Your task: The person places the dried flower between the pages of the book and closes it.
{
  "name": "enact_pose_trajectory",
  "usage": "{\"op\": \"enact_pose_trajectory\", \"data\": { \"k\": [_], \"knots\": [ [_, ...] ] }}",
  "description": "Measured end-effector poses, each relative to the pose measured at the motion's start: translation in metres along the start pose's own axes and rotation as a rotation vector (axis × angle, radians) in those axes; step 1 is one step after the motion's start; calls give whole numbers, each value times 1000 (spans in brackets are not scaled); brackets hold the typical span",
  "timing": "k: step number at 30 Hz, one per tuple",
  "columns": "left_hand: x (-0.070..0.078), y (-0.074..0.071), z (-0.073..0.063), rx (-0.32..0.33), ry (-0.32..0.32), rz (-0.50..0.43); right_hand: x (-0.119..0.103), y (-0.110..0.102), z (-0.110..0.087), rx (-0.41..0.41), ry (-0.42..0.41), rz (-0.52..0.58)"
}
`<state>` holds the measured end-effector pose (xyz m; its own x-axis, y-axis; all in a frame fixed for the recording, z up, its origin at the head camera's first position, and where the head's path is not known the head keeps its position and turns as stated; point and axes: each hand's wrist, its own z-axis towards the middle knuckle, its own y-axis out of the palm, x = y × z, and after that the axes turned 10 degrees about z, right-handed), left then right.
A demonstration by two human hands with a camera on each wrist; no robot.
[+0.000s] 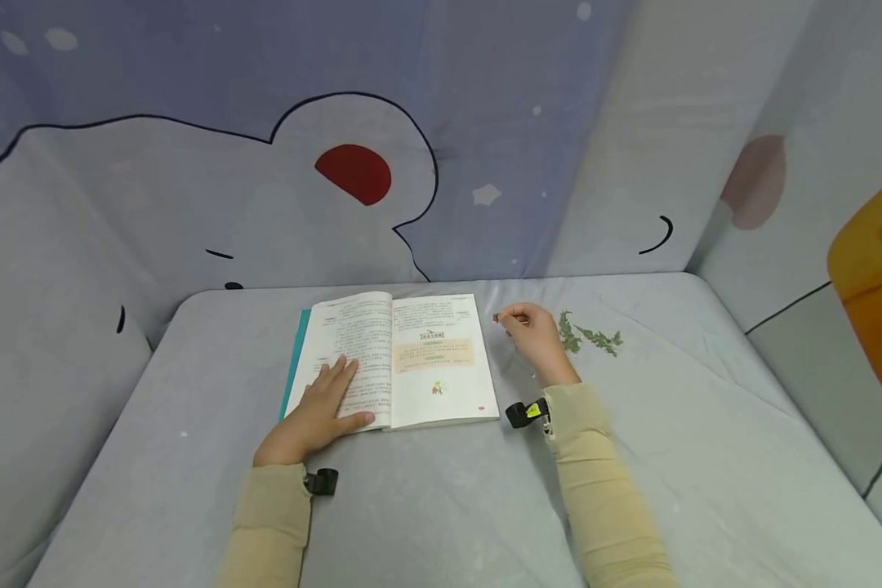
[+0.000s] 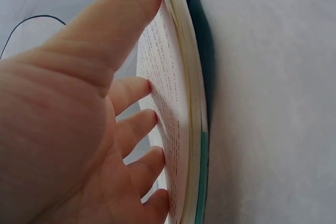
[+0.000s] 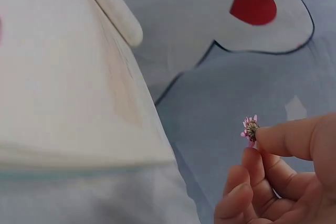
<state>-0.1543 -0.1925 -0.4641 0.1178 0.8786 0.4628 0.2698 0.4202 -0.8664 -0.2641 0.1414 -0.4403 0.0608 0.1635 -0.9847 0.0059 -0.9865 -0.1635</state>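
Observation:
An open book (image 1: 452,400) with printed pages and a teal cover edge lies on the cloth-covered table. My left hand (image 1: 314,416) is spread over its left page, thumb near the lower edge. In the left wrist view, the fingertips (image 2: 153,116) touch the printed paper. To the right of the book, my right hand (image 1: 535,339) is raised and pinches a small pink flower (image 3: 251,128) between thumb and index finger. Its other fingers curl loosely beneath. Beyond this hand lie green leafy sprigs (image 1: 599,338), partly hidden behind it.
White-grey cloth covers the table (image 1: 426,506). Behind it rises a printed fabric wall (image 1: 514,98), and another fabric side wall (image 1: 801,327) stands at the right. A wrist camera (image 1: 527,413) is strapped beside the right sleeve.

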Motion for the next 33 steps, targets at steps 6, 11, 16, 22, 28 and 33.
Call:
{"op": "enact_pose_trajectory", "data": {
  "k": [6,11,16,22,28,33],
  "knots": [
    [-2,-2,1,12,8,27,-1,27,-6,-79,-2,8],
    [-2,-1,2,-6,19,14,7,48,-14,-149,8,37],
    [-2,0,1,-13,12,17,14,69,-15,-228,-33,6],
    [0,-1,-1,-15,11,31,11,92,-12,-316,-80,-92],
    [2,-1,-1,-28,19,36,10,110,-7,-340,-108,-240],
    [1,-1,0,-31,22,44,9,119,-5,-306,-83,-321]
  ]
}}
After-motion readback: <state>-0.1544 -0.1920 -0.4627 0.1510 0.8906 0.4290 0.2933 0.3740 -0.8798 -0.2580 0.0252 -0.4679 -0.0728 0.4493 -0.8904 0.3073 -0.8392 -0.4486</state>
